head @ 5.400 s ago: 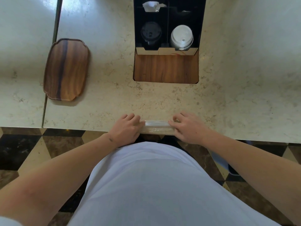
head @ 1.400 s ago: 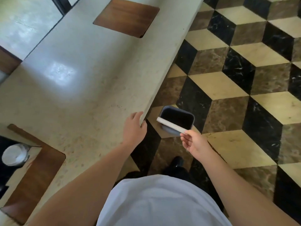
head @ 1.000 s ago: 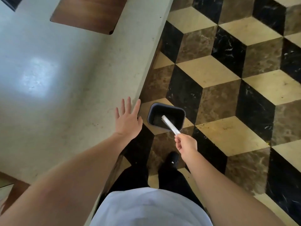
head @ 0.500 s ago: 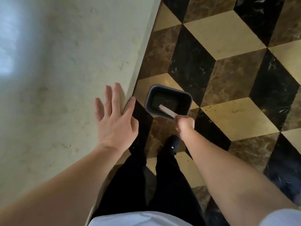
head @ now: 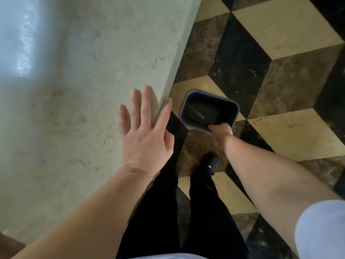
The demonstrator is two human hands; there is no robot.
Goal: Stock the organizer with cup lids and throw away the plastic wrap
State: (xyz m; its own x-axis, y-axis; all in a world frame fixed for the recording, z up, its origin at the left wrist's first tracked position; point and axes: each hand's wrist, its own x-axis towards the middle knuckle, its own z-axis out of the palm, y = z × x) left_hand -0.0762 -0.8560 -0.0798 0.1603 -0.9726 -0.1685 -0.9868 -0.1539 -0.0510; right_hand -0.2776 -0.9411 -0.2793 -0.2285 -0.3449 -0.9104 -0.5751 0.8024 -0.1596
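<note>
A dark grey waste bin stands on the floor beside the counter. Inside it lies the rolled plastic wrap, seen as a faint pale strip on the dark bottom. My right hand hangs low over the bin's near rim, fingers pointing down, and holds nothing. My left hand rests flat on the counter's edge with its fingers straight and spread. The organizer and the cup lids are out of view.
The pale stone counter fills the left half of the view, its edge running diagonally. The floor has black, brown and cream tiles. My legs and one black shoe stand just before the bin.
My right hand has dropped to the bin's rim and let go of the wrap, which now lies inside the bin. My left hand stays flat on the counter.
</note>
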